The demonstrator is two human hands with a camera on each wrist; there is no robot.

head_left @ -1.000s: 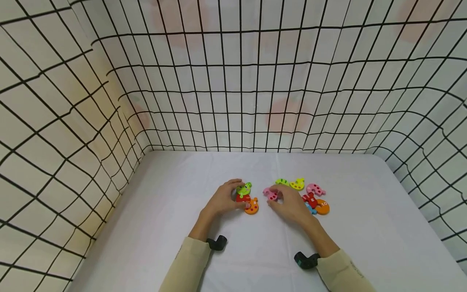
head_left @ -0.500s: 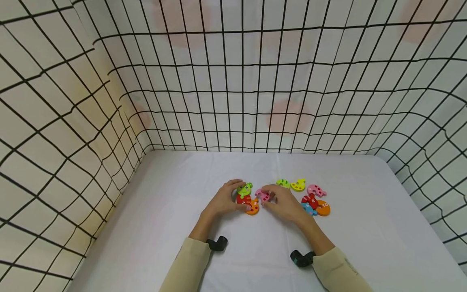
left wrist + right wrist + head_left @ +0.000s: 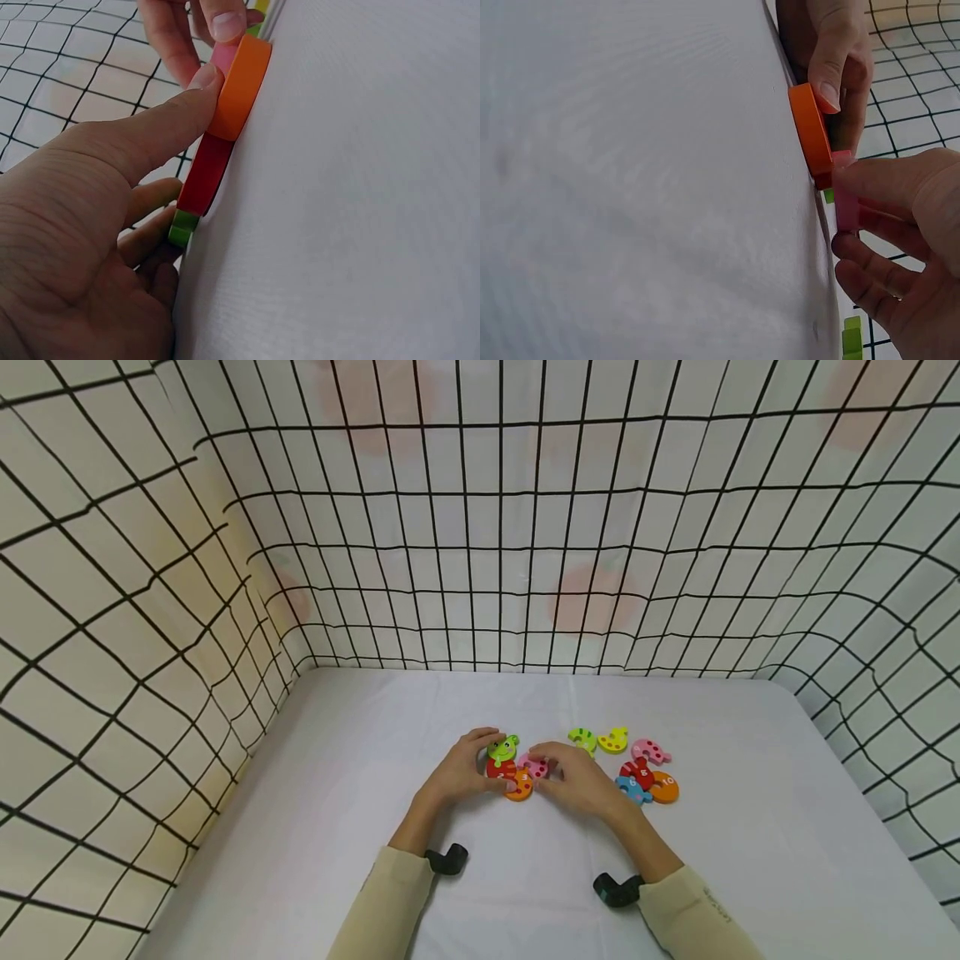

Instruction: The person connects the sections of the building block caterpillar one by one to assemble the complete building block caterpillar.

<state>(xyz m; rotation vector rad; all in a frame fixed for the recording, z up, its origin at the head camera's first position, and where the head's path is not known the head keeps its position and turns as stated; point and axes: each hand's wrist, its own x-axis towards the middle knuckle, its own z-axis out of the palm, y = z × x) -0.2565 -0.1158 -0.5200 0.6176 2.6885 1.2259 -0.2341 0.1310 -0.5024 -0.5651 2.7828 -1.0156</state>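
Observation:
In the head view my left hand (image 3: 461,768) curls around a short joined row of flat puzzle pieces: a green animal-face piece (image 3: 504,748), a red piece (image 3: 498,769) and an orange dotted piece (image 3: 518,787). Its thumb lies on the orange piece in the left wrist view, with fingers behind the green one. My right hand (image 3: 581,781) pinches a pink dotted puzzle piece (image 3: 845,202) between thumb and fingers. This pink piece meets the orange one's upper right side; whether they interlock I cannot tell.
Right of my right hand lie loose pieces: green striped (image 3: 582,740), yellow (image 3: 613,741), pink (image 3: 649,751), red (image 3: 637,772), blue (image 3: 633,790) and orange (image 3: 664,787). White cloth (image 3: 480,893) covers the table. A black wire grid (image 3: 495,547) surrounds its back and sides.
My right hand has carried the pink piece leftward, from a gap away up against the orange piece. The left hand has stayed in place on the joined row.

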